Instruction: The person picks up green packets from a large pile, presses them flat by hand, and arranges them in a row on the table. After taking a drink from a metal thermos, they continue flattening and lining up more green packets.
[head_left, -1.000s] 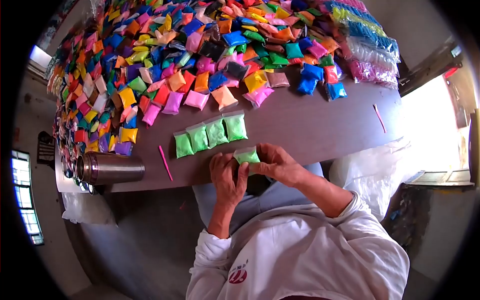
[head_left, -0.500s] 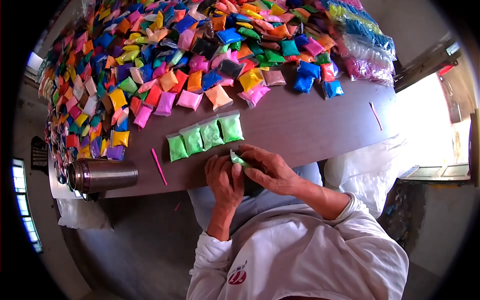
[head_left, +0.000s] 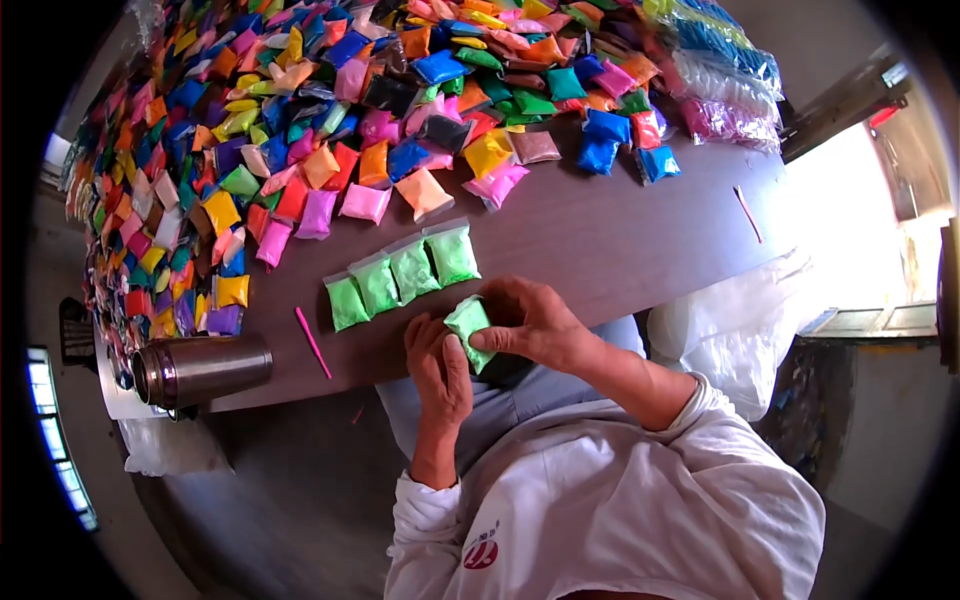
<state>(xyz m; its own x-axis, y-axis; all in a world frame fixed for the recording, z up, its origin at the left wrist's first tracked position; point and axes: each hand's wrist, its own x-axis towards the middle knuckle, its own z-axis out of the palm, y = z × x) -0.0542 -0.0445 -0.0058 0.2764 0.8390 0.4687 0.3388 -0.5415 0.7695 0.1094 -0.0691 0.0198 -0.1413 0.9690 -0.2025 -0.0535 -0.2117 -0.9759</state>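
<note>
A small clear packet of light green filling (head_left: 466,320) is held between my two hands at the table's near edge. My right hand (head_left: 540,325) pinches its right side, with the thumb across the front. My left hand (head_left: 438,370) is closed against its lower left, the thumb pressed to the packet and the fingers curled beside it. Just beyond my hands, several matching green packets (head_left: 411,271) lie side by side in a slanted row on the brown table (head_left: 620,230).
A large heap of colourful packets (head_left: 320,165) covers the table's far and left parts. Bundled bags (head_left: 730,120) are stacked at far right. A steel flask (head_left: 205,368) lies on its side at left. Pink sticks (head_left: 312,342) rest on the table. Clear plastic (head_left: 720,320) hangs at right.
The green packet between my hands has turned so its broad face shows, where before only a small part was visible. My right hand has shifted its grip. The view has moved slightly.
</note>
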